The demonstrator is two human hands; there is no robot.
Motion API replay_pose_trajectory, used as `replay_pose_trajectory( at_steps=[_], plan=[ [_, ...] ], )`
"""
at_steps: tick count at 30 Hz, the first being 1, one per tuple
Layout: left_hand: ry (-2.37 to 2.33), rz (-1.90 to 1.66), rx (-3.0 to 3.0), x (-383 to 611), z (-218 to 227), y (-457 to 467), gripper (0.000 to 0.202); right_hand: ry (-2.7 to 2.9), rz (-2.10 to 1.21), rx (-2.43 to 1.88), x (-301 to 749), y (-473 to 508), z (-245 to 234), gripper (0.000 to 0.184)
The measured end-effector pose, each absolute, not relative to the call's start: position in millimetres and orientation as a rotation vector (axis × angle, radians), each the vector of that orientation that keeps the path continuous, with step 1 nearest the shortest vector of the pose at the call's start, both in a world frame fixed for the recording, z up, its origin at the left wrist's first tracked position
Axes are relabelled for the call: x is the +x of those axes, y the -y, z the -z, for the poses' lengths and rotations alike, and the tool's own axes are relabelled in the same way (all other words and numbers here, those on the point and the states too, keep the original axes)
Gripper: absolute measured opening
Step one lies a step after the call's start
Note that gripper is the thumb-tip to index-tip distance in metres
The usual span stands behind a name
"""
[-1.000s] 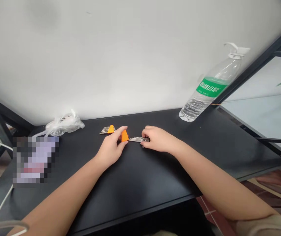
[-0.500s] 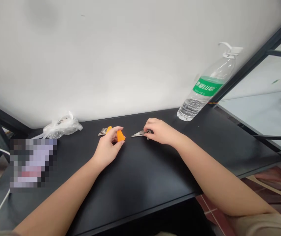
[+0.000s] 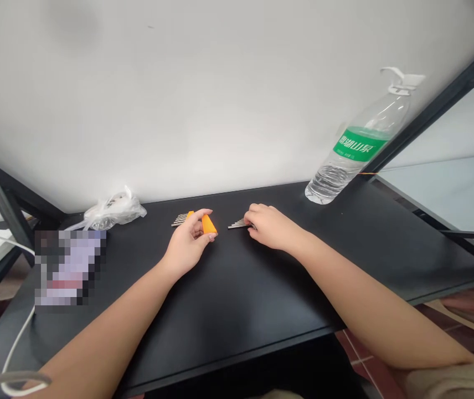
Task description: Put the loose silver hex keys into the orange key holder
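In my left hand (image 3: 186, 244), thumb and fingers close on an orange plastic holder (image 3: 209, 224), its wedge-shaped end facing right. More orange shows behind the fingers, where a row of thin silver rods that look like hex keys (image 3: 179, 220) sticks out to the left. Whether both orange parts belong to one piece is hidden by the hand. To the right, my right hand (image 3: 271, 227) has its fingers curled over a second fanned group of silver hex keys (image 3: 239, 224) lying low at the black tabletop. Their right ends are covered by the fingers.
A large water bottle (image 3: 347, 152) with a green label stands at the back right. On the left are a knotted clear plastic bag (image 3: 114, 211), a blurred-out flat object (image 3: 70, 269) and a white cable (image 3: 16, 346). Black metal frame bars (image 3: 436, 113) flank the black table (image 3: 237, 310).
The view has shifted slightly, so everything sits a little further right. The orange end in my left hand is tilted a bit differently. My right fingers cover more of the silver keys.
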State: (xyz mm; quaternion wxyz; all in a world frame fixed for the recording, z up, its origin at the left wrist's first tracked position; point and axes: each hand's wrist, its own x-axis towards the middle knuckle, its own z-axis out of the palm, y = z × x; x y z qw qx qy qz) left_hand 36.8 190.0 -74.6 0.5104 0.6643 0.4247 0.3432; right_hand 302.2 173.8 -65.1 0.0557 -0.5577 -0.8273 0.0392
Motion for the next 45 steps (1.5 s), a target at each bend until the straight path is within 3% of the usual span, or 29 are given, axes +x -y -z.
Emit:
replay_pose_trajectory(
  at_steps=[6,12,26,30,32,34,40,45],
  plan=[
    [-0.985,-0.817,1.602,38,74,-189,0.055,2.493,-0.132,-1.781,297,-168,61,0.011],
    [-1.011,-0.791,1.67,38,78,-187,0.053,2.361,-0.401,-1.417,298,-162,46,0.007],
    [-0.967,-0.791,1.634,44,78,-188,0.059,2.282,-0.421,-1.22,296,-160,44,0.021],
    [-0.881,-0.775,1.693,47,78,-183,0.058,2.076,-0.839,-1.214,272,-151,50,0.011],
    [-0.868,-0.76,1.732,46,78,-180,0.057,1.837,-1.183,-1.238,265,-151,54,0.012],
    [-0.892,-0.744,1.777,44,78,-179,0.056,1.726,-1.284,-1.299,268,-154,55,0.014],
    [-0.953,-0.706,1.838,40,76,-180,0.053,2.232,-0.374,-1.645,308,-171,55,0.01],
    [-0.938,-0.712,1.836,41,77,-181,0.052,2.426,-0.26,-1.786,310,-173,60,0.01]
  ],
)
